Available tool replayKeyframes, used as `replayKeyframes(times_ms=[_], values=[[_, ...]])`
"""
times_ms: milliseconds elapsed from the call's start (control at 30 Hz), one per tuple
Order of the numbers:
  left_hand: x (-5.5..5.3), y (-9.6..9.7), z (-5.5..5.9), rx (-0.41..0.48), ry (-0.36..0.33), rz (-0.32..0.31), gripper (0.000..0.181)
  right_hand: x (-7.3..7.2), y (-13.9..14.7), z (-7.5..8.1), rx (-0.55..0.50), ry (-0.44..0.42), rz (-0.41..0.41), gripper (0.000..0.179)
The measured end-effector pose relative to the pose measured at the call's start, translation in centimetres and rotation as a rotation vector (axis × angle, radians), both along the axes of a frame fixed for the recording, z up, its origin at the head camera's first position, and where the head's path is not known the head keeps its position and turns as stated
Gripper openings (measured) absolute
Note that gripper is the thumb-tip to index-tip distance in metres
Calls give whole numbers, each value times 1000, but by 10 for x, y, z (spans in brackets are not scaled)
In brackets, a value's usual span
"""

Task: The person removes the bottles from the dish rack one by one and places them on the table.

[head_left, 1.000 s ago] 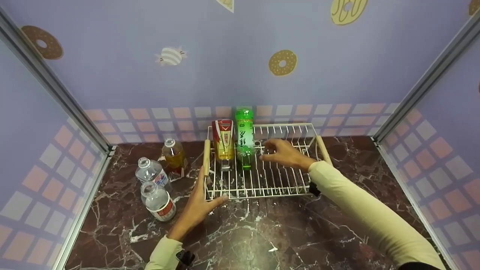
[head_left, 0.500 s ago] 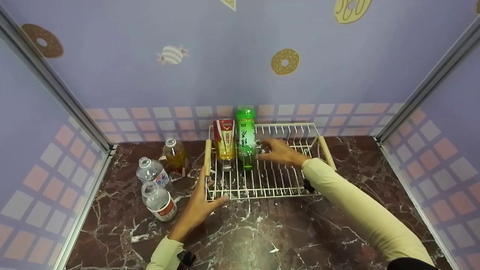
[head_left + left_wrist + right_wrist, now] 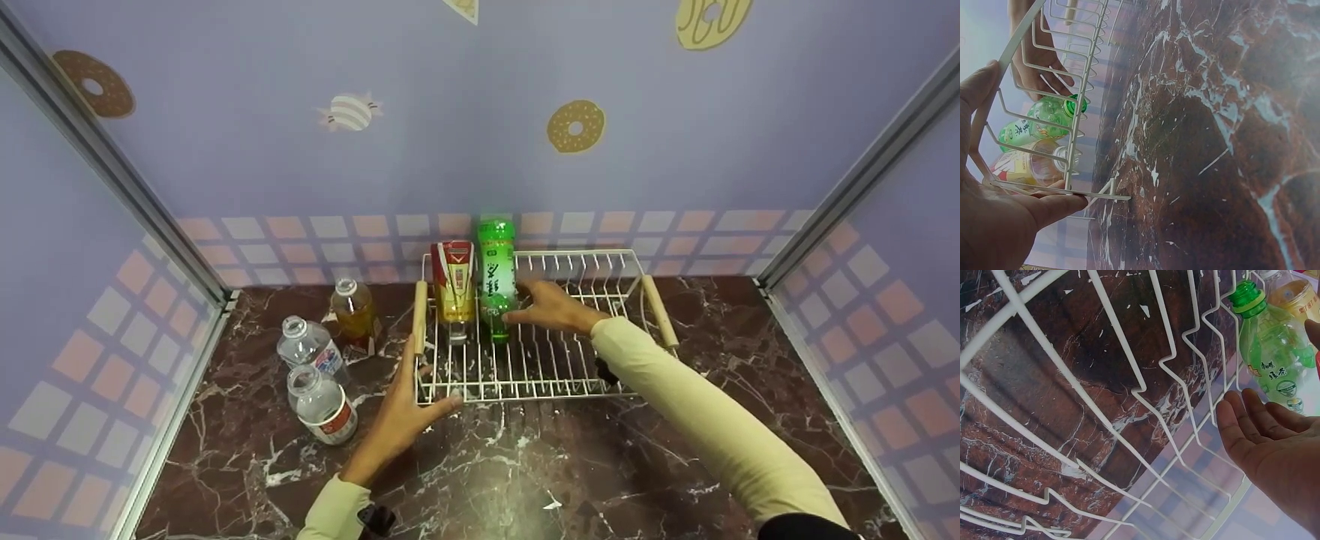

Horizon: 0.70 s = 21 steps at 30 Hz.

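Note:
A white wire rack [image 3: 555, 375] stands on the marble top, with wooden handles at both ends. Inside it at the left lie a green bottle [image 3: 495, 277] and a red-and-yellow bottle [image 3: 452, 289], caps toward me. My left hand [image 3: 401, 420] braces the rack's front left corner, thumb along the side and straight fingers [image 3: 1053, 203] along the front wire. My right hand [image 3: 551, 309] is open inside the rack, its fingertips at the green bottle's [image 3: 1272, 343] right side. The right wrist view shows the flat palm [image 3: 1275, 450] close beside that bottle; contact is unclear.
Left of the rack stand an amber-filled bottle [image 3: 352, 311] and two clear water bottles [image 3: 307, 346] [image 3: 324, 409], all uncapped. Purple walls with metal posts close in the back and both sides. The dark marble top [image 3: 525, 472] stretches bare in front of the rack.
My right hand has slid left across the rack, from its middle to the green bottle's side. The left hand has stayed at the rack's corner.

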<state>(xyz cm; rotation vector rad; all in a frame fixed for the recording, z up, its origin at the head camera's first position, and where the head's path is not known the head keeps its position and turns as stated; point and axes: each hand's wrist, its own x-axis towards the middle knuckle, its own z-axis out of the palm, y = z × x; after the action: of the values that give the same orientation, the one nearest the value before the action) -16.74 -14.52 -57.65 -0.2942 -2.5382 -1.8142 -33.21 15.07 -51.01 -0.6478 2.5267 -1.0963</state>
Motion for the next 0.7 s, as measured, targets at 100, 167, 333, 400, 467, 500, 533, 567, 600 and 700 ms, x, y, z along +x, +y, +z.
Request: replayKeyframes(times_ms=[100,167,333,400,467,500,533,567,600,700], values=[[0,0,-1,2,0,4,132,-1,-1,-1,12,-1,-11,87],[0,0,-2,1,-4,8,132,-2,-2,-1,25,-7,-28,96],[-1,-1,-2,3,-12,16,130,-6,-5,-1,39,-30,-50,103],[-1,-1,-3,2,-9,17,130,-7,-6,-2,38,-31,-48,105],[0,-1,-3,2,-4,18,131,-9,-7,-2,28,-29,-44,106],[0,-1,-3,4,-1,17,131,-9,-7,-2,19,-28,-41,105],[0,-1,-2,7,4,15,132,-10,-7,-2,10,-30,-41,105],[0,-1,-2,9,8,13,132,-11,-7,-2,-2,-36,-39,104],[0,-1,-2,11,11,11,132,-11,-7,-3,-10,-40,-41,103],[0,0,-1,10,15,6,133,-12,-6,-4,-25,-56,-50,103]])
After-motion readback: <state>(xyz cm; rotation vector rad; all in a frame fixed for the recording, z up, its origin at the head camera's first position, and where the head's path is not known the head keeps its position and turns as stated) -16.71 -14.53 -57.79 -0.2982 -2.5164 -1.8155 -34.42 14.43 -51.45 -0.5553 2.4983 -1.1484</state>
